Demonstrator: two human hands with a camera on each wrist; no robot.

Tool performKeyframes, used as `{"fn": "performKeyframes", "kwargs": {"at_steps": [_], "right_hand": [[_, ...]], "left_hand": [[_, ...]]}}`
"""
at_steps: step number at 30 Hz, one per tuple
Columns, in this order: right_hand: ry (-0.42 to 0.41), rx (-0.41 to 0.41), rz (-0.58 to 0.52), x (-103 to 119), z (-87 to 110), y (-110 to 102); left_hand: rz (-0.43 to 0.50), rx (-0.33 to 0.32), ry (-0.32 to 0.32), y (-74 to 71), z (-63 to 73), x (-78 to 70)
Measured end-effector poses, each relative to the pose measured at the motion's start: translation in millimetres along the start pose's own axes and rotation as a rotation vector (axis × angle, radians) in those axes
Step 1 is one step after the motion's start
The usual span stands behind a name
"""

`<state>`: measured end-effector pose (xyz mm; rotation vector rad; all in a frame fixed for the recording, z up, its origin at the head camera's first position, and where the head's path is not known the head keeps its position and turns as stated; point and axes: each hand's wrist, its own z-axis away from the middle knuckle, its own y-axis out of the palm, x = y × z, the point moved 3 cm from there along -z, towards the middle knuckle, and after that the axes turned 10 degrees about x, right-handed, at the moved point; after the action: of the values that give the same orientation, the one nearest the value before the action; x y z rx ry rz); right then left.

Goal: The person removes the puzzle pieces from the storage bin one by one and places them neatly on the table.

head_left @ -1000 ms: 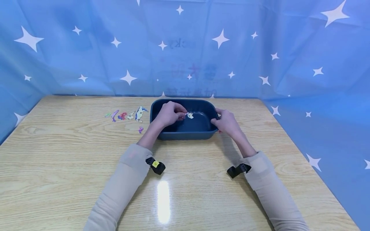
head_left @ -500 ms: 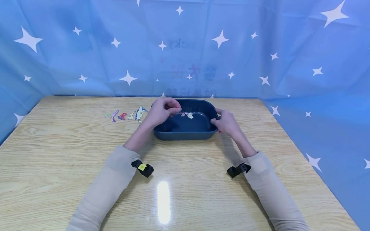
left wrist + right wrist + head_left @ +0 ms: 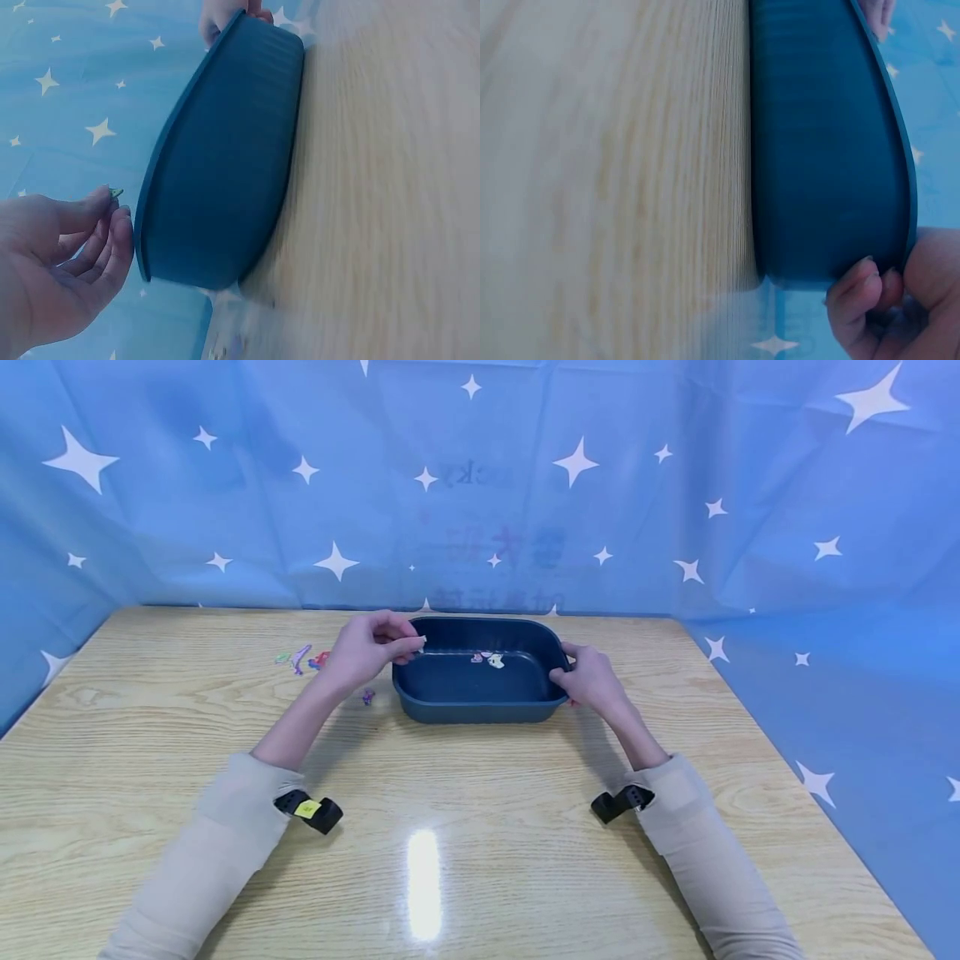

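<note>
A dark blue rectangular bin stands upright at the back of the table. On its floor lie a pale flat printed cut-out and a smaller pink cut-out. My left hand, at the bin's left rim, pinches a small flat cut-out between thumb and finger. The left wrist view shows the pinched cut-out edge-on and greenish; its printing cannot be made out. My right hand grips the bin's right end, thumb at the rim and fingers curled against the outer wall.
Left of the bin on the wooden table lie a green cut-out, a purple cut-out, a red cut-out and a small purple cut-out. The left hand hides others. A starry blue curtain hangs behind.
My left hand has drawn left from the middle of the bin to its left rim, uncovering the pink cut-out on the bin floor. The right hand and the bin have stayed put.
</note>
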<state>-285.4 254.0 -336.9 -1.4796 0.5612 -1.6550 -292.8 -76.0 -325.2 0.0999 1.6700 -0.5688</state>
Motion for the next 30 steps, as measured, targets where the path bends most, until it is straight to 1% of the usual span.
{"fn": "performKeyframes", "kwargs": {"at_steps": [8, 10, 14, 17, 23, 26, 30], "right_hand": [[-0.007, -0.007, -0.006, -1.2, -0.7, 0.3], [-0.007, -0.010, -0.008, -1.6, -1.0, 0.5], [-0.007, -0.011, -0.010, -1.6, -0.6, 1.0], [-0.010, -0.008, -0.015, -1.3, -0.2, 1.1], [-0.015, -0.014, -0.007, -1.1, -0.3, 1.7], [-0.014, -0.014, -0.008, -1.3, -0.3, 1.5], [-0.009, -0.011, -0.014, -0.8, -0.4, 1.9]], "left_hand": [[-0.059, -0.016, -0.084, -22.8, 21.9, 11.8], [-0.063, -0.009, -0.100, -27.2, 27.0, 14.1], [-0.109, 0.020, -0.143, -35.1, 37.0, 19.8], [-0.163, 0.042, -0.189, -40.9, 42.9, 25.8], [-0.209, 0.087, -0.277, -51.0, 53.6, 37.0], [-0.181, 0.115, -0.291, -55.0, 56.6, 42.0], [-0.106, 0.134, -0.307, -58.8, 58.9, 45.9]]}}
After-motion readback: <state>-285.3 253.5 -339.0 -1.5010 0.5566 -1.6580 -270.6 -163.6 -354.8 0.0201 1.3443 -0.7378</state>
